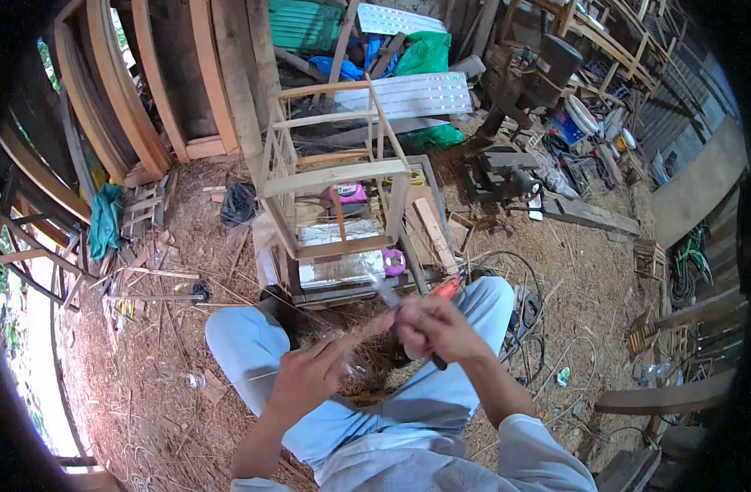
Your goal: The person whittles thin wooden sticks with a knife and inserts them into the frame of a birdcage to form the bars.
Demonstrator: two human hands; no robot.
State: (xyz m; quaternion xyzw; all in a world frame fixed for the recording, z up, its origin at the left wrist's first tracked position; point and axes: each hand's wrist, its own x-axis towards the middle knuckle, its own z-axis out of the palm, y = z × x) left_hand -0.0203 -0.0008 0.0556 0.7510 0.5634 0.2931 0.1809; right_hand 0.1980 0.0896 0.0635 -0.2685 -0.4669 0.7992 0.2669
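Note:
My left hand (311,377) is closed round a thin strip of wood (367,328) that points up and right towards my other hand. My right hand (429,328) grips a knife (386,293), its blurred blade pointing up and left and its dark handle end showing below the fist. Both hands are over my lap, between my knees. Just beyond the right hand is a red tool (447,287). A wooden frame (334,176) stands on a low table (343,291) in front of me.
Wood shavings cover the ground (572,271). A black cable (535,279) curls right of my knee. Curved wooden pieces (146,82) lean at the upper left. A vise-like metal machine (507,172) and clutter stand at the upper right. A pink roll (394,261) lies on the table.

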